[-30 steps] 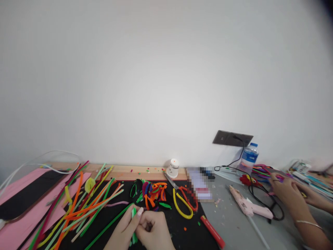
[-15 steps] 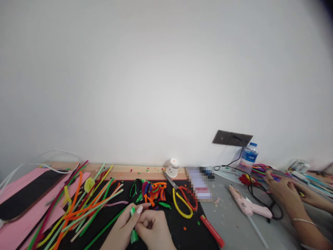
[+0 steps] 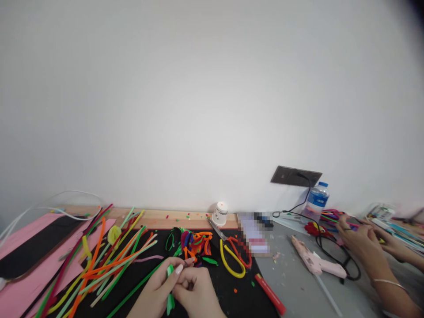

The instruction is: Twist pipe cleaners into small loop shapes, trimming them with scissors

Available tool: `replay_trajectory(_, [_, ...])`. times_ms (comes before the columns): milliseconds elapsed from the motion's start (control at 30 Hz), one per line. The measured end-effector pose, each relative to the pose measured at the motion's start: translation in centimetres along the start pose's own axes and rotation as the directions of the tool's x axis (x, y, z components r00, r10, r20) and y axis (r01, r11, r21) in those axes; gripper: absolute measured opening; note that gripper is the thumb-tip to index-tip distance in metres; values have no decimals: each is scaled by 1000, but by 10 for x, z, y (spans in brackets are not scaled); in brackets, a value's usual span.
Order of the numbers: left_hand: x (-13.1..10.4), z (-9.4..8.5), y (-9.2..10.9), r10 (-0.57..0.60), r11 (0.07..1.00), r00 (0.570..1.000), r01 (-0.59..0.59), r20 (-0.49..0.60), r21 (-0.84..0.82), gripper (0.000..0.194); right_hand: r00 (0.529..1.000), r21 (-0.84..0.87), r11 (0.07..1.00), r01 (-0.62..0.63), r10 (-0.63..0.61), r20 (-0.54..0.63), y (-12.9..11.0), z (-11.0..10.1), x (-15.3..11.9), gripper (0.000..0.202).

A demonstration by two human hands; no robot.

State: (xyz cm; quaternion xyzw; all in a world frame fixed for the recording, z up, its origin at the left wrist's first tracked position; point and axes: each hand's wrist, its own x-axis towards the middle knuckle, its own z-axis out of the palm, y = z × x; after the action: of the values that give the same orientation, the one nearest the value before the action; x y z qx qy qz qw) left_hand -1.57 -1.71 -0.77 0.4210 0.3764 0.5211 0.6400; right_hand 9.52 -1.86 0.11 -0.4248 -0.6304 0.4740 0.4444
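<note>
My left hand [image 3: 155, 289] is closed round a short green pipe cleaner piece [image 3: 170, 302], folded into strands, its thumb pressed along it. The piece stands nearly upright, its lower end showing below the thumb. Close against it on the right, my right hand [image 3: 198, 291] has its fingers curled in a pinch; what lies between those fingertips is hidden. Just beyond both hands lies a heap of bent orange, purple and green pipe cleaner shapes [image 3: 198, 240] on the black mat [image 3: 238, 296].
Loose pipe cleaners [image 3: 109, 269] spread to the left, by pink sheets [image 3: 20, 296]. Scissors [image 3: 233, 258], a paper cup [image 3: 219, 213] and a red stick-shaped tube [image 3: 270, 293] lie right of the heap. Farther right are a pink glue gun [image 3: 316, 263], a bottle [image 3: 317, 201] and another person's hands [image 3: 361, 243].
The green piece has tilted slightly in my fingers, its lower end turning. My hands stay almost in place. The other person's hands have shifted a little.
</note>
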Motion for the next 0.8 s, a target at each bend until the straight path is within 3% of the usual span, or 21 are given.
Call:
replay_trajectory(367, [0,-1,1,11,999,1000,-11,4,42,28,1000,-63,998,30,-31,-5,5,1,1,32])
replay_trajectory(800, [2,-8,-1,17,994,1000,-18,17,106,31,999,-176,984,38,-41,-12,-4,1,-2,27])
